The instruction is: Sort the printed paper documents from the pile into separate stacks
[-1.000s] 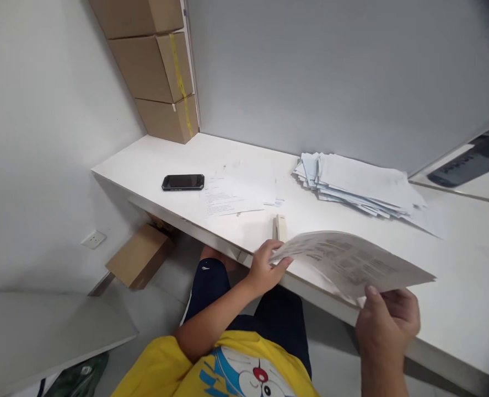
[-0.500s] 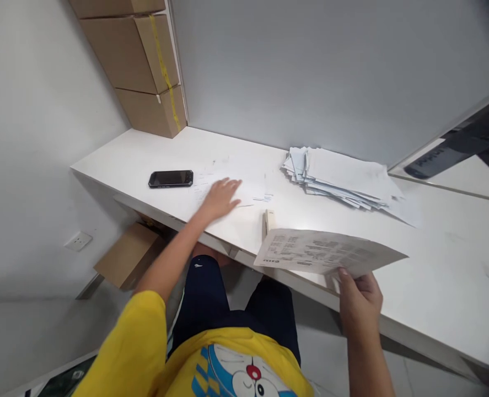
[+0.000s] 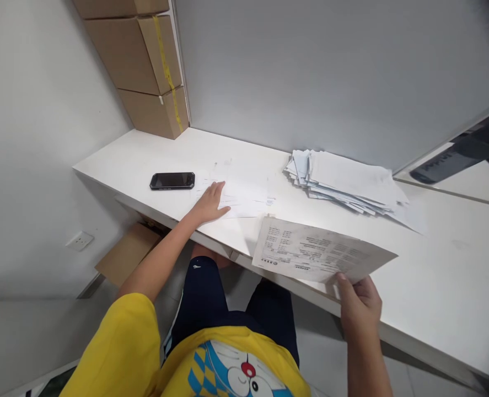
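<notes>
My left hand [image 3: 209,204] lies flat with its fingers apart on a pale sheet of paper [image 3: 244,190] on the white desk. The sheet's faint printing blends with the desktop, so its edges are hard to make out. Pinched between the thumb and fingers of my right hand [image 3: 360,302] is a printed sheet [image 3: 318,251], held by its lower edge and tilted over the desk's front edge. Text and a small logo show on it. Behind its upper left corner, a small cream object is almost wholly hidden.
A black phone [image 3: 172,181] rests left of my left hand. A messy stack of papers [image 3: 352,179] sits against the back panel. Cardboard boxes [image 3: 155,113] are piled at the back left corner, and another box [image 3: 126,253] is below the desk [image 3: 446,286].
My left hand has drawn back toward me and slightly left, with the pale sheet shifting nearer. The printed sheet in my right hand has tilted, covering more of the cream object.
</notes>
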Available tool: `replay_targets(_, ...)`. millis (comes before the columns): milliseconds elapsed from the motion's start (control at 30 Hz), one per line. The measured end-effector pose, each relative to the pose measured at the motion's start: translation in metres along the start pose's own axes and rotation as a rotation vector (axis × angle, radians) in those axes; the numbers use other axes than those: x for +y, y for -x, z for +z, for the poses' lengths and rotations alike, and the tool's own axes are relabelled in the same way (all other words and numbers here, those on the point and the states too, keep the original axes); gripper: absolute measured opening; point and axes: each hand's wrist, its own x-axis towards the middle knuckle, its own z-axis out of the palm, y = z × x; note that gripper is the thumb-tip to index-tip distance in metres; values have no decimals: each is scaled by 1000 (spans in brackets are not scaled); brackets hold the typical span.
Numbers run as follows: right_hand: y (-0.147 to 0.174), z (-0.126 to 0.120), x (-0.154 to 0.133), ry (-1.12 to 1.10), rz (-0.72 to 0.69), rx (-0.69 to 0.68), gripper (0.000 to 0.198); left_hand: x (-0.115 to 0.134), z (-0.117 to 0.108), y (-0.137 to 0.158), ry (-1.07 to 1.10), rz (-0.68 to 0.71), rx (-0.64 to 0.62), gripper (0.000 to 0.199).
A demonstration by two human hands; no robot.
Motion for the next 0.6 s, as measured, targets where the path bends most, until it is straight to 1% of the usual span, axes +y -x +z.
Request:
replay_targets(100, -1, 1, -1, 2, 7, 1, 47, -1, -3, 0, -25, 41, 21, 56)
replay_targets(167, -1, 1, -1, -3, 2, 9, 47, 0, -7, 1, -34, 73, 33, 48)
replay_targets(267, 2, -3, -1, -35, 3, 36, 44, 15, -12, 16, 51, 107, 103, 43)
replay_targets(300, 5, -4, 0, -58, 4, 50, 43, 26, -11, 27, 112, 111, 143, 45)
replay_targets(367, 15, -7, 2, -122, -3, 94, 41, 54, -1, 59, 277, 136, 189, 57)
replay_targets(400, 22, -7, 4, -150, -6, 115, 40, 71, 7, 78, 362, 168, 192, 67)
replay_targets(467, 35, -4, 6, -180, -10, 164, 37, 107, 28, 113, 527, 228, 195, 95)
replay_targets(500, 42, -2, 7, -180, -7, 181, 35, 122, 37, 128, 610, 224, 214, 107)
replay_targets(533, 47, 1, 7, -176, 1, 188, 32, 135, 45, 140, 687, 195, 238, 113)
replay_targets(567, 52, 2, 5, -174, 7, 184, 31, 145, 49, 148, 759, 149, 257, 108)
replay_targets(600, 55, 3, 2, -181, 2, 165, 30, 151, 50, 154, 823, 147, 230, 94)
